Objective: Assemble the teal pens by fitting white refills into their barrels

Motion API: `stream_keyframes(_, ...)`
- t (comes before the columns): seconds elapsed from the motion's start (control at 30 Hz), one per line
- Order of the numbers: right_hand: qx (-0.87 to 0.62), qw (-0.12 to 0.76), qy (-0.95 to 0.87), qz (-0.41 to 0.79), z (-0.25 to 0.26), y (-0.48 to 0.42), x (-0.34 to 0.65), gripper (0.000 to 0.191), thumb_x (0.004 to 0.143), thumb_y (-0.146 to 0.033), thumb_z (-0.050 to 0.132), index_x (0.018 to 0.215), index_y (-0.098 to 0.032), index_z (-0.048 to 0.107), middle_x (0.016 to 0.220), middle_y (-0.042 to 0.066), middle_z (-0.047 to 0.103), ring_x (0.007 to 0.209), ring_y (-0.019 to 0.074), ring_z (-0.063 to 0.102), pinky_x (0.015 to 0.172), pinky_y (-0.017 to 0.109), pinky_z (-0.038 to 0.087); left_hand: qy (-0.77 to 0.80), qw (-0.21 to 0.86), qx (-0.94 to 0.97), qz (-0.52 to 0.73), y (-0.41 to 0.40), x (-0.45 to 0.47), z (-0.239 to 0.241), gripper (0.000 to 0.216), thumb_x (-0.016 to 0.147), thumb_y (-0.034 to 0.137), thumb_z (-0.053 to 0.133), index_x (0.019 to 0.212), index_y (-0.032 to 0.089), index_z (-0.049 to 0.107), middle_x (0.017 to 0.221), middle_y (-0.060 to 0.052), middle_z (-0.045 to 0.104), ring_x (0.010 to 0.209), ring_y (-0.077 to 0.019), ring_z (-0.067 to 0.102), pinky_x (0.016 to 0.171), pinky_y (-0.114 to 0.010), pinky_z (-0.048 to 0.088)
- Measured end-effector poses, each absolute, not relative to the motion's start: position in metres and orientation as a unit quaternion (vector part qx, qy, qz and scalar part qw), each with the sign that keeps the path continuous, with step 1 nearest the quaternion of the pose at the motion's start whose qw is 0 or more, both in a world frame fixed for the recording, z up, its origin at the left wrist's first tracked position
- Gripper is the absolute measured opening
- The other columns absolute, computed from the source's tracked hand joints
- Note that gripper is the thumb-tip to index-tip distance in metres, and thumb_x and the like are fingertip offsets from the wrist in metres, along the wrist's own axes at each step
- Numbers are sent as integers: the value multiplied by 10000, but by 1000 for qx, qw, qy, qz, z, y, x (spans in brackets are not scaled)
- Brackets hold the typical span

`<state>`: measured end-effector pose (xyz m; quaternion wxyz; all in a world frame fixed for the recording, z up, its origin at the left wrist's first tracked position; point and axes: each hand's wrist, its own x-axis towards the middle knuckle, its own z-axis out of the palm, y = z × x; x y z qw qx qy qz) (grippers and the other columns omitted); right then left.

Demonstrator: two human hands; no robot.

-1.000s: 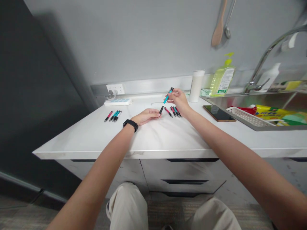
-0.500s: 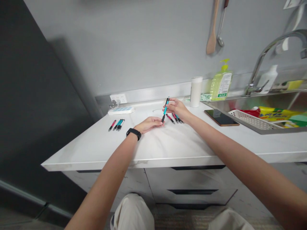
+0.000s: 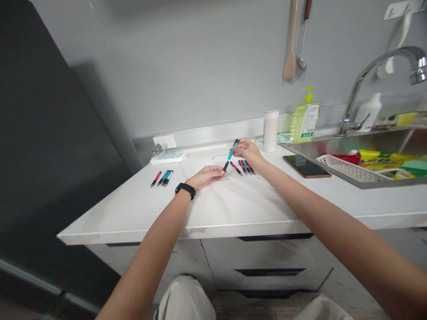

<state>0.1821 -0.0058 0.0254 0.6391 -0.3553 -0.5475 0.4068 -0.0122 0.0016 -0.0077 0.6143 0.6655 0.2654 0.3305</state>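
My right hand [image 3: 247, 153] pinches a teal pen [image 3: 231, 154] near its upper end and holds it tilted over the white counter [image 3: 233, 200]. My left hand [image 3: 206, 176], with a black band on its wrist, lies on the counter with closed fingertips at the pen's black lower tip. Just right of the tip, several red and teal pens [image 3: 243, 167] lie side by side. Another small row of pens [image 3: 162, 178] lies further left.
A white power strip [image 3: 168, 158] sits by the wall socket. A white cup [image 3: 270, 125], a green soap bottle [image 3: 305, 116], a dark phone [image 3: 307, 166] and a sink with a white basket [image 3: 343, 165] lie to the right. Dark wall panel at left.
The teal pen stood nearly upright half a second ago and is tilted again now. Both hands stay on it. The view has drifted a little.
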Motion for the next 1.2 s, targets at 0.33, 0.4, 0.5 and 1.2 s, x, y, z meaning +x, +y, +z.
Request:
stream_keyframes(0.33, -359, 618, -572, 402, 20, 1, 202, 454, 549, -193, 763, 836, -222, 412, 708, -68, 603, 634, 126, 653, 665, 303, 553, 317, 571, 666, 360, 2, -23, -9, 301, 638, 334, 756, 779, 97, 636, 633, 7, 575, 556, -64, 476, 579, -229, 338)
stream_keyframes(0.4, -376, 582, -602, 398, 17, 0, 205, 418, 557, -173, 751, 855, -211, 461, 717, -60, 602, 602, 121, 650, 610, 276, 544, 315, 572, 669, 354, 2, -26, -8, 294, 635, 334, 758, 754, 100, 626, 624, 6, 573, 557, -65, 478, 581, -229, 344)
stream_keyframes(0.5, -408, 526, -653, 361, 16, -1, 210, 289, 584, -172, 736, 814, -181, 560, 674, -38, 605, 546, 105, 610, 486, 218, 485, 318, 572, 668, 354, 1, -27, -8, 279, 641, 326, 755, 734, 102, 618, 616, 8, 563, 560, -65, 470, 579, -229, 345)
stream_keyframes(1.2, -423, 448, -689, 383, 13, -3, 214, 233, 557, -202, 799, 757, -152, 690, 645, 27, 696, 534, 119, 604, 481, 221, 476, 318, 580, 654, 367, 3, -27, -9, 254, 705, 328, 705, 728, 89, 620, 608, 5, 548, 555, -60, 462, 567, -226, 344)
